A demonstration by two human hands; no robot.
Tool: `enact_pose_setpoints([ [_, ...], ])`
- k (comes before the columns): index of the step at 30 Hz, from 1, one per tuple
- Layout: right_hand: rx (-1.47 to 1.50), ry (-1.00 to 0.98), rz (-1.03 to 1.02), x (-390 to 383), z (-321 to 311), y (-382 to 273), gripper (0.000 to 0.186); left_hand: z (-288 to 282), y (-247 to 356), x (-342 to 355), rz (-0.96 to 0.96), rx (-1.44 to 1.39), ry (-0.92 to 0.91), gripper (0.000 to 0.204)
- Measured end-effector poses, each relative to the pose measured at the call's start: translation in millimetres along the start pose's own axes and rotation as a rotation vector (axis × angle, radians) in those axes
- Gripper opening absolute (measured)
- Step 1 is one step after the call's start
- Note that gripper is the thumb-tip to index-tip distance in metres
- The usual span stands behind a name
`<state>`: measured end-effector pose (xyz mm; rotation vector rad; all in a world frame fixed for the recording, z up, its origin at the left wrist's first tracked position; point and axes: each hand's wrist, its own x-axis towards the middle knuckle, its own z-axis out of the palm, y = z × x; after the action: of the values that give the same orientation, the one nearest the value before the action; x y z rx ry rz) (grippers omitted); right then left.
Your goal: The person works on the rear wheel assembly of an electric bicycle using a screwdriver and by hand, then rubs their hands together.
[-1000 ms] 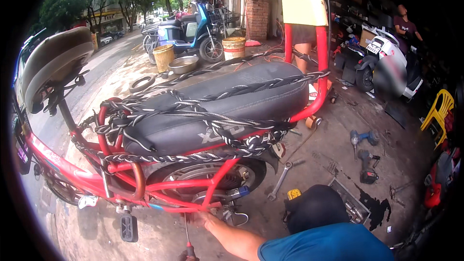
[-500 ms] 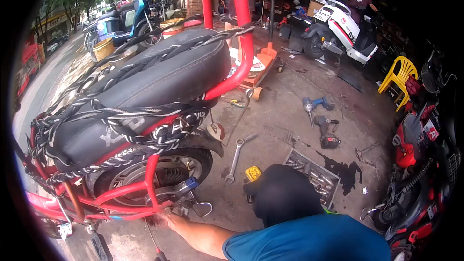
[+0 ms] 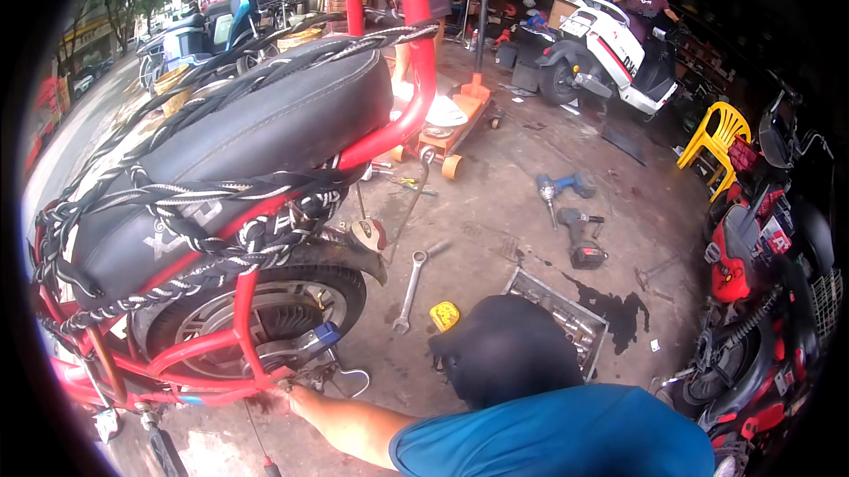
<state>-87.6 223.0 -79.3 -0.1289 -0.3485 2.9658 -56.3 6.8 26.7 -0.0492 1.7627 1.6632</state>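
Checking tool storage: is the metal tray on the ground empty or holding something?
Holding something: silvery socket-like pieces lie inside the metal tray. How full it is, I cannot tell; part is hidden.

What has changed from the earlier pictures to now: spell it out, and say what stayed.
The view has swung right, so the black seat sits farther left in the picture. The right hand stays at the red frame, near the screwdriver; no grasp or release shows. On the ground, the wrench, blue power tool and socket tray keep their places relative to one another.
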Motion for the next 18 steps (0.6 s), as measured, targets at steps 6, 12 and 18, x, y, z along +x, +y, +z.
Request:
enact_pose_setpoints([
  [6, 0.005, 0.011, 0.029, 2, 0, 1, 0.025, 1, -11, -6, -0.015, -0.061, -0.003, 0.041],
  [12, -0.017, 0.019, 0.054, 2, -1, 6, 0.024, -3, -9, -13, -0.038, -0.105, 0.027, 0.042],
  [18, -0.028, 0.025, 0.068, 5, -3, 2, 0.024, -1, -19, -16, -0.063, -0.147, 0.044, 0.043],
])
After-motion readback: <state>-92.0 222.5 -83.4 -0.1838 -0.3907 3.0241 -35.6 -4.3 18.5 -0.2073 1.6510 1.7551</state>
